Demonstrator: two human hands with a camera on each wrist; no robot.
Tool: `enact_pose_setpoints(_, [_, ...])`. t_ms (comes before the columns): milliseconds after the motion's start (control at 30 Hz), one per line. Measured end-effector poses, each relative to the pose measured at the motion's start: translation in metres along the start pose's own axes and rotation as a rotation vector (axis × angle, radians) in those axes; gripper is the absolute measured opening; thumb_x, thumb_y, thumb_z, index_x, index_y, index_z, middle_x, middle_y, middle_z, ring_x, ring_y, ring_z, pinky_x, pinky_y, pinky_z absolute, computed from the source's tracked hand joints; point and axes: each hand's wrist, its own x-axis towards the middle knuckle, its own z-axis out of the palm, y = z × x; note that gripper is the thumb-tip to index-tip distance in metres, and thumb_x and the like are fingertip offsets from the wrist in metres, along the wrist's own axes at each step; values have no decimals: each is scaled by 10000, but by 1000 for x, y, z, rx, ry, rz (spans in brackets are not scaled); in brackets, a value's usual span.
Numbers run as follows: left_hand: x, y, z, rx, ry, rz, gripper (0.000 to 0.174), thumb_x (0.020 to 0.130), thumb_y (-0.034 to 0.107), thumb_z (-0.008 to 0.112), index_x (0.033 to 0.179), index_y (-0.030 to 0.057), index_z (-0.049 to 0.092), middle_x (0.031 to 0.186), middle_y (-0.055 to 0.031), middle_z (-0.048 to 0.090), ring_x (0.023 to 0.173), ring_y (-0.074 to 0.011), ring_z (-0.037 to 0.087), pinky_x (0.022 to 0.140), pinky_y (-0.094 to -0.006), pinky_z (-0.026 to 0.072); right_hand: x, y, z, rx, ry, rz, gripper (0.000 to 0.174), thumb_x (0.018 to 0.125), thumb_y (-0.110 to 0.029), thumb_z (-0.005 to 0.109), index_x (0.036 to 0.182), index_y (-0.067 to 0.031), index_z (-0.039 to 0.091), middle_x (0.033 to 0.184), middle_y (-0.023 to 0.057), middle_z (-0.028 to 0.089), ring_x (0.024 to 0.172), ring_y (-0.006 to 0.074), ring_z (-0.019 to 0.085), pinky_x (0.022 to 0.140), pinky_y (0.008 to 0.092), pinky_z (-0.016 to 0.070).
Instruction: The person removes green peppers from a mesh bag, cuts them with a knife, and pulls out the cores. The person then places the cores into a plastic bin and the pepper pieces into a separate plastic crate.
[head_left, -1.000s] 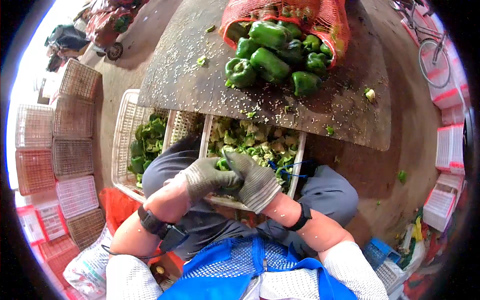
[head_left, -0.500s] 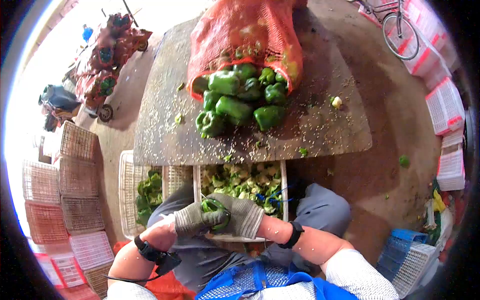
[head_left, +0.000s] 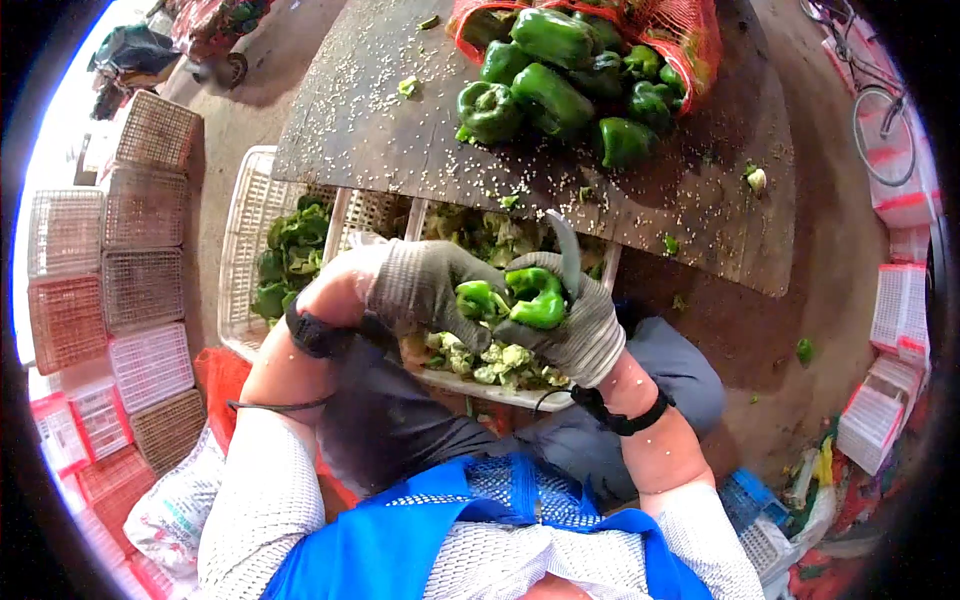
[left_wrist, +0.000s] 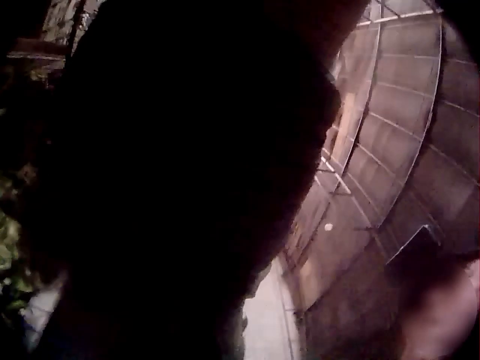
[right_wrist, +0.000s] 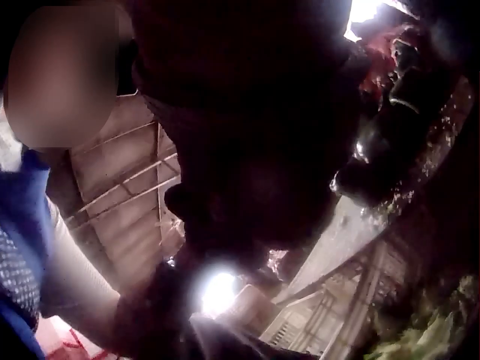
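Both hands wear grey gloves. In the head view my left hand pinches a green pepper piece between thumb and fingers. Just beside it, my right hand grips a larger green pepper piece and a knife whose curved blade points up. Beneath the hands is a crate of pale green and white scraps. Whole green peppers spill from a red mesh bag on the table. Dark shapes fill much of both wrist views, hiding the fingers.
At the left, a white crate holds green pieces. Stacked crates stand farther left, more crates at the far right, and a bicycle at upper right. Small pale seeds dot the table.
The hands were close together round a pepper; now they hold separate pieces slightly apart, higher over the scrap crate. The knife blade shows upright by my right hand. The head view has shifted.
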Motion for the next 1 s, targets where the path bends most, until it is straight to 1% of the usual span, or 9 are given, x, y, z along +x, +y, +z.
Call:
enact_pose_setpoints(200, [16,-33,-19,219,142,-129,354,847,280,766,1062,42,615,934,-49,691,892,-109,596,808,-313,496,20,14,4,683,134,281,709,711,-355,866,1242,-41,516,1005,86,676,866,165,652,765,292,552])
enact_pose_setpoints(333, [35,-78,-16,508,207,-110,487,812,345,790,1107,25,571,916,-68,676,888,-168,631,757,-338,516,19,9,-2,698,150,398,759,709,-409,853,1276,-34,515,1028,86,675,863,167,652,743,277,552])
enact_pose_setpoints(467, [35,-63,-13,32,73,-208,568,923,530,585,1149,11,612,1014,-117,678,908,-138,611,805,-292,499,24,15,9,553,167,356,777,708,-419,852,1294,-30,524,1046,77,675,880,161,650,767,289,551])
enact_pose_setpoints(533, [43,-78,5,-388,280,146,554,984,523,470,1210,40,619,1092,-97,671,944,-122,611,836,-266,490,26,11,17,526,166,336,757,695,-431,861,1261,-27,563,1007,38,660,905,146,633,817,303,534])
enact_pose_setpoints(567, [44,-77,13,-845,307,-24,495,1016,461,438,1245,61,617,1134,-84,662,969,-132,615,852,-265,489,25,13,18,458,157,318,754,696,-430,861,1260,-26,564,1006,33,656,908,141,626,813,297,530])
enact_pose_setpoints(667, [36,-75,4,-480,510,-123,368,994,341,549,1175,36,648,1040,-53,694,893,-137,648,764,-285,529,25,13,23,355,158,276,749,698,-426,865,1256,-25,566,1015,26,653,915,136,620,808,287,523])
enact_pose_setpoints(733, [41,-83,0,-346,552,-58,338,982,308,583,1128,15,668,995,-58,701,871,-132,642,748,-292,532,26,17,24,357,144,238,581,736,-220,857,1211,-42,575,1000,17,649,881,126,617,789,270,537])
enact_pose_setpoints(867, [46,-85,6,-449,536,-17,335,990,300,571,1119,12,682,999,-54,705,888,-130,648,799,-288,540,23,14,26,502,118,257,752,703,-405,866,1262,-19,542,1066,89,686,918,166,650,808,299,547])
enact_pose_setpoints(1000, [57,-87,20,-625,632,89,326,1001,279,551,1143,8,663,1010,-44,695,860,-123,635,773,-284,531,24,14,24,356,142,249,650,728,-239,866,1248,-51,525,1067,61,676,927,151,633,830,284,531])
